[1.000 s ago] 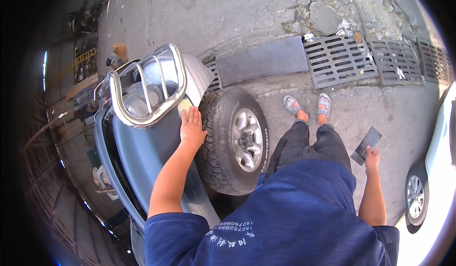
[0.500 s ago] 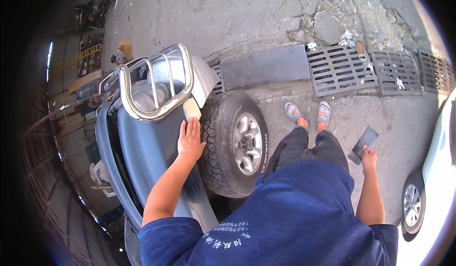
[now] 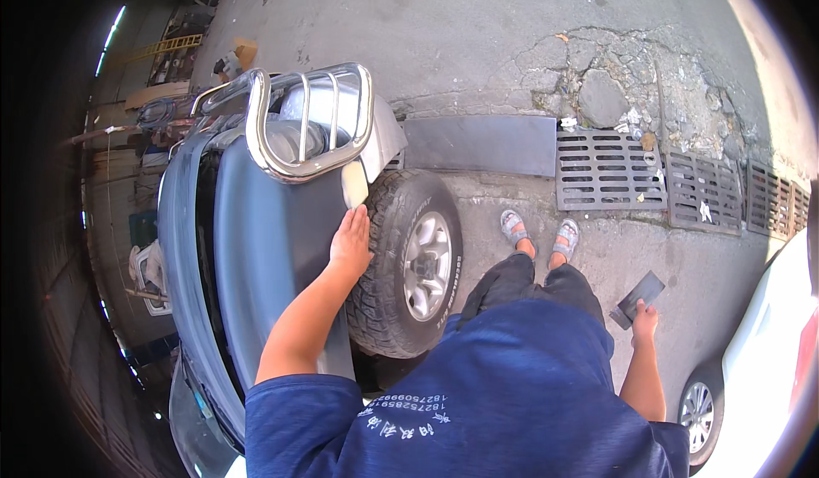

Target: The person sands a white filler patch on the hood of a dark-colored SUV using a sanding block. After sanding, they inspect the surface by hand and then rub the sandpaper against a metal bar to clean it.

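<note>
My left hand (image 3: 351, 241) lies flat on the blue-grey fender (image 3: 299, 213) of a vehicle, fingers stretched out and close together. Its fingertips point at a cream-coloured patch (image 3: 354, 184) on the fender's front corner, at or just short of its lower end. Down at my right side, my right hand (image 3: 646, 324) grips a dark grey rectangular sheet (image 3: 640, 297) by one edge. Beside my left hand is the vehicle's front wheel (image 3: 425, 265), a black tyre on a silver rim.
A chrome tubular guard (image 3: 363, 119) curves over the vehicle's front. Ahead lie a flat metal plate (image 3: 478, 145) and slotted drain grates (image 3: 610, 171), with broken concrete (image 3: 603, 98) beyond. A white car (image 3: 759, 384) stands at the right. My sandalled feet (image 3: 539, 235) are on the concrete.
My view has shifted, so the vehicle's front and the white car sit differently in the picture. My left hand is still on the fender near the patch. The sheet stays in my right hand.
</note>
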Motion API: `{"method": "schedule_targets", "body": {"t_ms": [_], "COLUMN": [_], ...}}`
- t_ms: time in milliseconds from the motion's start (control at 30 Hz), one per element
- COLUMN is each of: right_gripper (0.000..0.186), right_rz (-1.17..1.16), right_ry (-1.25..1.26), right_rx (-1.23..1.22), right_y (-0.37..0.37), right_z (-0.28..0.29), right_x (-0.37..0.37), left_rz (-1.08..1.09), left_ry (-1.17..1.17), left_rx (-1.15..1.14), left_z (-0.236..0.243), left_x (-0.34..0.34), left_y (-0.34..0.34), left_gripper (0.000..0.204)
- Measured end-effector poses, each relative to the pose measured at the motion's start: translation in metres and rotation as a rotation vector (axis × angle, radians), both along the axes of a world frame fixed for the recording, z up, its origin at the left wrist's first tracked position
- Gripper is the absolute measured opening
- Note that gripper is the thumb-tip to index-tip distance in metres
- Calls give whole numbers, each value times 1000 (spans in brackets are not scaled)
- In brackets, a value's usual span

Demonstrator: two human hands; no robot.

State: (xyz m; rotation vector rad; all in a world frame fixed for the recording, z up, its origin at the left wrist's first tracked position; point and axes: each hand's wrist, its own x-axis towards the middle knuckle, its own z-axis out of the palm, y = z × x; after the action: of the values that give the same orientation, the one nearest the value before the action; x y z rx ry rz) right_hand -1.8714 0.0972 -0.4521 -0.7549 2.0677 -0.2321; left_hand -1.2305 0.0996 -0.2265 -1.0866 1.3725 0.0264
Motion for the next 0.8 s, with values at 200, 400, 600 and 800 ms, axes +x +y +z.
{"method": "schedule_targets", "body": {"t_ms": [200,400,600,800], "right_gripper": [29,27,28,34], "right_rz": [78,218,380,655], "right_ry": [-86,-133,-142,-42], "right_rx": [-19,-24,-44,-113], "right_y": [-28,-72,-136,-189], "right_z": [-10,-27,-24,-16], "right_x": [13,9,24,61], "left_rz": [110,843,1710,2540], "left_ry": [80,701,1027,1548], "left_rx": [-100,-430,-656,-733], "left_z": [30,37,-21,-46], "left_x": [-24,-77,-171,-230], "left_y": [60,146,204,168], "left_gripper": [79,69,71,75]}}
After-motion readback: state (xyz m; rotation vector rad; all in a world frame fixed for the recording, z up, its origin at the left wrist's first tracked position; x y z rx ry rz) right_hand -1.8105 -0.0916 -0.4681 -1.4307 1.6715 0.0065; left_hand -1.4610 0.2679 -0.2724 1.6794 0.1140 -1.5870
